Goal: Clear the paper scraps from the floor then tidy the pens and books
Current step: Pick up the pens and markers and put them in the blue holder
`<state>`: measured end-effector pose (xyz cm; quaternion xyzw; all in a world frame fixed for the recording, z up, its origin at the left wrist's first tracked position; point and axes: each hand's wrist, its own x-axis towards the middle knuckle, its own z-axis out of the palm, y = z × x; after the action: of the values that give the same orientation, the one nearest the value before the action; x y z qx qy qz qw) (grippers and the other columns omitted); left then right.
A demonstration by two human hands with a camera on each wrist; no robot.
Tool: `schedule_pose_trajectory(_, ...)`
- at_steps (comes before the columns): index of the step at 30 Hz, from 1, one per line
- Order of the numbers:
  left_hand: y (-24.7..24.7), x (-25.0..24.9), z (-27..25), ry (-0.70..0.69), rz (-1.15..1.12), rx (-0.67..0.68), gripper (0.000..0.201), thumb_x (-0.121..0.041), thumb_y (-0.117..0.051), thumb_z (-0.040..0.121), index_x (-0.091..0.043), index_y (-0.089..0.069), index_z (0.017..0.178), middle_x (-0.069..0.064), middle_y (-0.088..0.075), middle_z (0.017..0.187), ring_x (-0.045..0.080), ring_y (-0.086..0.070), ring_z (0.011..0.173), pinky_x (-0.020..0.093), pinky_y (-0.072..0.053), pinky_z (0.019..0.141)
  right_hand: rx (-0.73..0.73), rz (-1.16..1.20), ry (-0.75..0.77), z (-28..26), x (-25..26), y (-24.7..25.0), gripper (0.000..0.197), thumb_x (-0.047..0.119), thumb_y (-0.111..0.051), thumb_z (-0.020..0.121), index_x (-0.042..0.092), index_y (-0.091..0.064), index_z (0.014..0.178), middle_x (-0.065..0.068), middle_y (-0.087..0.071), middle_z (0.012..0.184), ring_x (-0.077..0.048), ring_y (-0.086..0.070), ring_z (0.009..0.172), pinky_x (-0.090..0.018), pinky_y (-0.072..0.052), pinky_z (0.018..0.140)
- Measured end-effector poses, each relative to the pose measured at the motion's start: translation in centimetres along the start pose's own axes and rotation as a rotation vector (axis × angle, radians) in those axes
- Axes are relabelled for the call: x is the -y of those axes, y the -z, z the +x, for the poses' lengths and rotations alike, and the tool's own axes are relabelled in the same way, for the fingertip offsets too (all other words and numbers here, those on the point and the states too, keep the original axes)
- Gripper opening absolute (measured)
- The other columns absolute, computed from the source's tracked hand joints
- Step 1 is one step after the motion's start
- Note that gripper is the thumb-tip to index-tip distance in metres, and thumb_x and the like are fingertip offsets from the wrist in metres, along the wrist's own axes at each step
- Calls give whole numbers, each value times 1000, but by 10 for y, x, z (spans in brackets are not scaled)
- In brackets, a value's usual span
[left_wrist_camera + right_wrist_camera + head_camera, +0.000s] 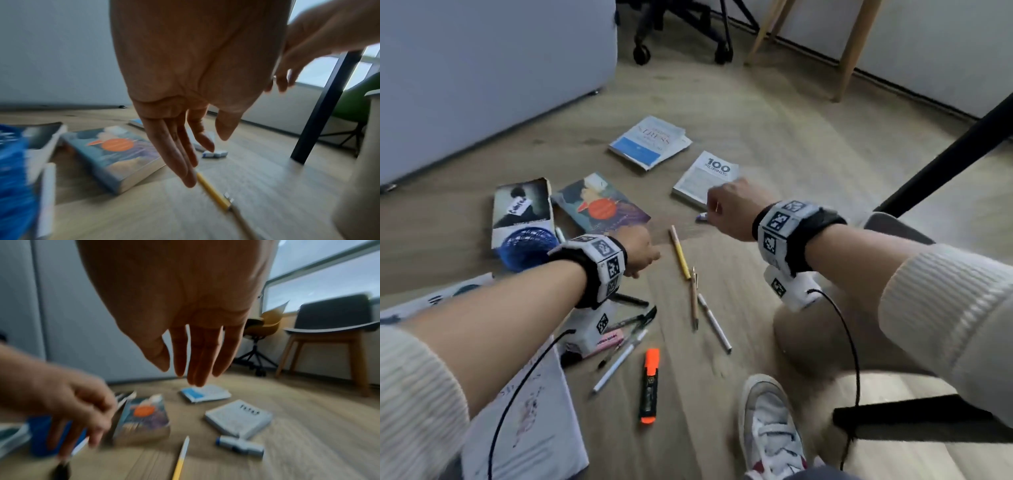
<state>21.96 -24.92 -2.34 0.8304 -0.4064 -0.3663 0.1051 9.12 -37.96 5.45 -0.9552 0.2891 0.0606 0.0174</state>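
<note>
Head view: both hands, left [640, 253] and right [729, 209], empty and slack-fingered over scattered books, pens, orange highlighter [649, 385].

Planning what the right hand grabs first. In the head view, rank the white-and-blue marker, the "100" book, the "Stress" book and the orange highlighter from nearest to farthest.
From the right hand:
1. white-and-blue marker, just left of it
2. "100" book, behind it
3. "Stress" book, farther back-left
4. orange highlighter, near the shoe

We see a pale wood floor [774, 130] meeting grey walls [928, 41] at a dark skirting. A wheeled chair base [681, 41] and light wooden legs [849, 58] stand at the back. Our right wrist view shows windows [320, 288], a grey-seated chair [333, 327] and daylight.
</note>
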Motion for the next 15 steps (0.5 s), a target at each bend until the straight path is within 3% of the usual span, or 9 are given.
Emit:
schedule_pose_trajectory(3,-15,32,-10,5,300,-19,32,-29,-51,96,-2,-67,98,13,-70,100,30,-66,94,34,-51,77,313,-95,47,-5,18,-77,26,30,-54,89,12,-67,102,-9,-67,105,-30,-62,98,-34,-52,80)
schedule_pose_trajectory(7,-55,71,-14,38,459,0,18,-31,-56,89,-14,-61,85,12,-67,106,33,-62,98,37,-50,82,557,15,-85,-29,12,-158,37,34,-57,90,8,-57,115,-14,-60,119,-33,-59,109,-34,-46,81)
schedule_pose_trajectory(10,-71,97,-11,63,528,-9,18,-28,-54,89,-15,-60,100,10,-62,114,31,-59,105,37,-48,84,523,131,-156,-44,1,-184,35,44,-54,90,12,-53,105,-11,-61,111,-31,-59,102,-32,-41,73)
schedule_pose_trajectory(12,-77,109,-9,74,502,-35,23,-30,-54,89,-16,-56,107,8,-59,116,30,-57,107,37,-47,85,491,194,-115,-47,-6,-192,28,43,-56,91,16,-47,94,-7,-60,101,-27,-58,94,-31,-42,72)
schedule_pose_trajectory(15,-84,117,-5,69,471,16,25,-39,-54,91,-19,-53,105,5,-58,115,28,-56,106,38,-45,85,500,163,11,-47,-10,-196,26,39,-53,93,15,-51,86,-4,-55,93,-21,-55,86,-30,-44,74)
